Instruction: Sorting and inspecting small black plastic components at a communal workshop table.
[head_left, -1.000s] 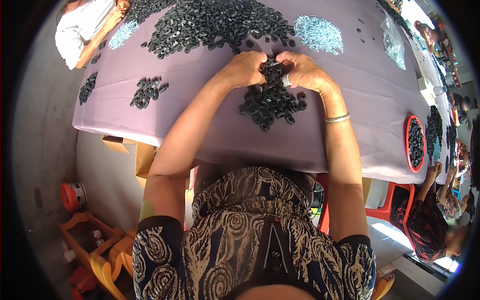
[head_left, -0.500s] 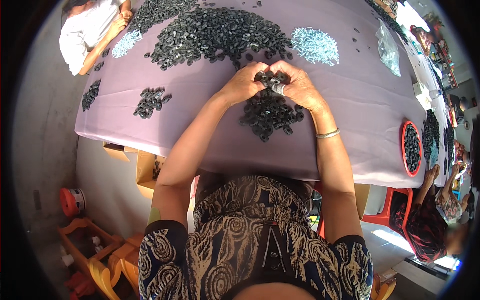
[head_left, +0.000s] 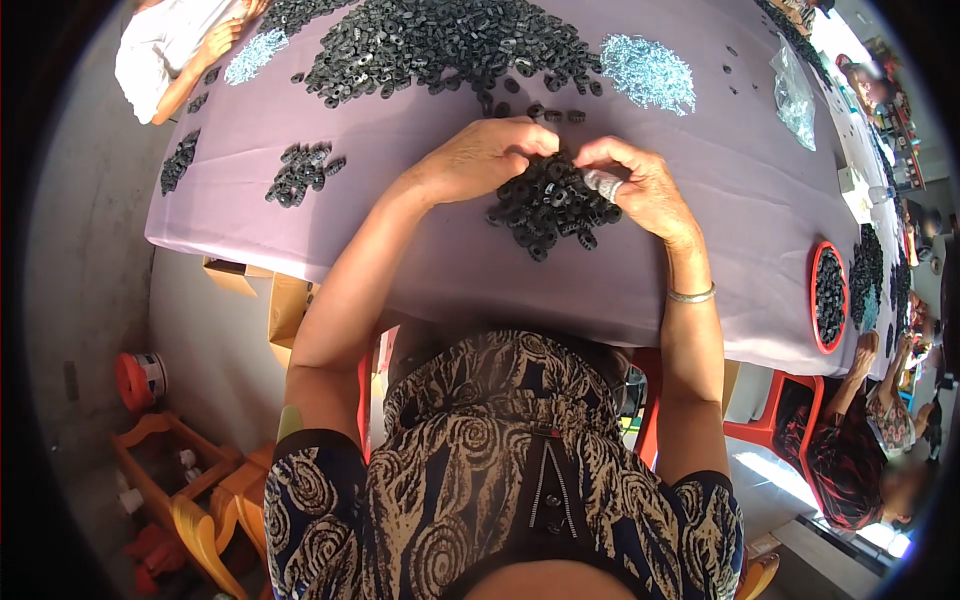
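Over a loose mound of small black plastic pieces (head_left: 546, 218) on the purple tablecloth (head_left: 450, 275), my left hand (head_left: 490, 155) reaches in from the left, fingers bent, thumb apart from the index finger. Opposite it, my right hand (head_left: 640, 185) is open with curved fingers at the mound, a whitish wrap on its thumb. I cannot see anything held in either hand, though some fingertips are partly hidden. A much larger heap of the same pieces (head_left: 445, 50) lies beyond, beside a pile of pale blue small parts (head_left: 648, 75).
Smaller black clusters (head_left: 300, 175) lie leftward. A red-rimmed basket (head_left: 818, 250) of pieces and a clear bag (head_left: 795, 95) are at right. A co-worker in white (head_left: 150, 65) sits upper left; others (head_left: 840, 470) work along the right. Red chairs (head_left: 775, 410) stand below the table.
My hands were together around a clump of pieces half a second ago; now they have moved apart, the right one rightward, and the clump no longer shows between them.
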